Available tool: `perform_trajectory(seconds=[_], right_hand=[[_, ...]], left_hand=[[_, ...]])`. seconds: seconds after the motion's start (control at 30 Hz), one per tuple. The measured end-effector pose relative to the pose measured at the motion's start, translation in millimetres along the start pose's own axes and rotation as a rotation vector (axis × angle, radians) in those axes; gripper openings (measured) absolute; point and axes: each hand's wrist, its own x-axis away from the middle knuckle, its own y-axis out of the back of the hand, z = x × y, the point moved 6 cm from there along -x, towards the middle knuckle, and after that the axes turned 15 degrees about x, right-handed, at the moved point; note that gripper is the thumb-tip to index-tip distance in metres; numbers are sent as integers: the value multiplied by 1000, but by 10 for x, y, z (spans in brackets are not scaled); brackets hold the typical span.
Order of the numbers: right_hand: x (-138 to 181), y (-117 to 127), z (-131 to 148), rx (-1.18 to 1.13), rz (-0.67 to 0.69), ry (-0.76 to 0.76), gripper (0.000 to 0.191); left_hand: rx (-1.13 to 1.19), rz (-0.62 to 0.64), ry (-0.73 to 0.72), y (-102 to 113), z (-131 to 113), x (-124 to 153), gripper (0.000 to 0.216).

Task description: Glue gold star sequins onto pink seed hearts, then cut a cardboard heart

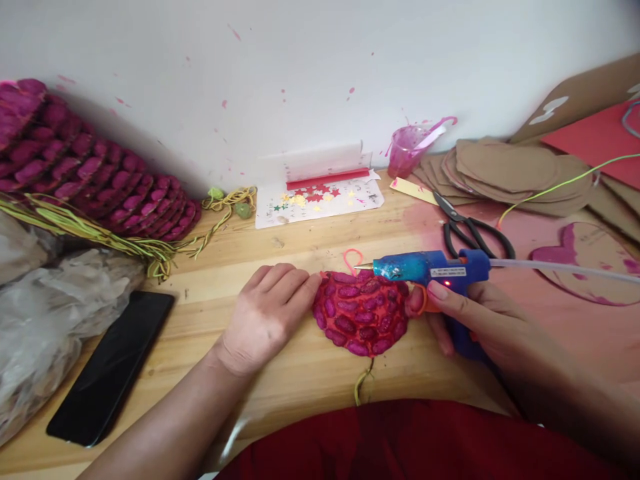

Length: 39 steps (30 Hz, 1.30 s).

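Observation:
In front of me lies a rounded ornament (360,313) covered in magenta, shell-like pieces on a red base. An orange-pink cord loop (353,256) stands at its top, and a dark yellowish cord trails from its bottom. My left hand (273,310) is closed at the ornament's left edge, its thumb hidden. My right hand (480,313) is wrapped around a blue hot glue gun (433,267) with a lit red light and an orange trigger. The gun's metal nozzle is over the ornament's top edge, close to the loop. A clear glue stick (560,267) sticks out behind.
Stacked magenta ornaments (90,160), yellow-green cords (105,227), a plastic bag (55,320) and a black phone (113,367) lie left. Behind are paper with star cutouts (270,215) and a pink-stained cup (403,153). Scissors (467,223) and cardboard pieces (510,170) lie right.

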Motion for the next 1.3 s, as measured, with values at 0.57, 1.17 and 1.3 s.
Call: perform_trajectory(seconds=[0.57,1.17,1.3], right_hand=[[-6,-20,-25,3,4,7,63],[-51,-29,-58,-42,-2,14,54],[-42,-18,-26,-59,-23,-5,52]], left_hand=[[3,11,-37,13,-35,-22,22],[148,-73,111,14,116,27,35],[90,-38,74,12,67,15,32]])
